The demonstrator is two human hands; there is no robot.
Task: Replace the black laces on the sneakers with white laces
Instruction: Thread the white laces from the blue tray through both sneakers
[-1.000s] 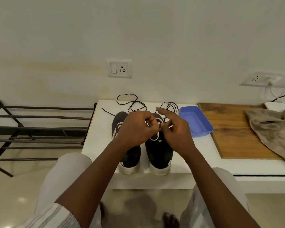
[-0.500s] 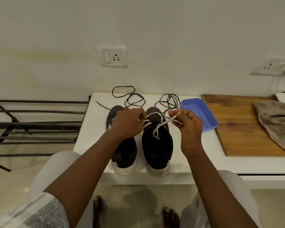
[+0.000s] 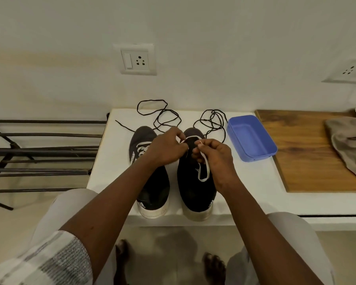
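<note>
Both hands are meeting over the toe end of the right sneaker, which is sitting heel toward the near edge of a low white bench. The left hand is curling its fingers and pinching one strand of a white lace at the front of the shoe. The right hand is pinching the other strand between thumb and forefinger, and a loop of lace is hanging from it onto the dark upper.

The left sneaker is standing just beside its mate, showing white lacing across its front where the forearm is not covering it.

One loose black lace is lying coiled at the far edge of the bench beyond the left shoe. A second black lace is lying beyond the right shoe, next to a blue tray.

A wooden board is covering the right end of the bench, with a grey-brown cloth lying on it. A metal rack is standing to the left of the bench, and a wall socket is showing above it.
</note>
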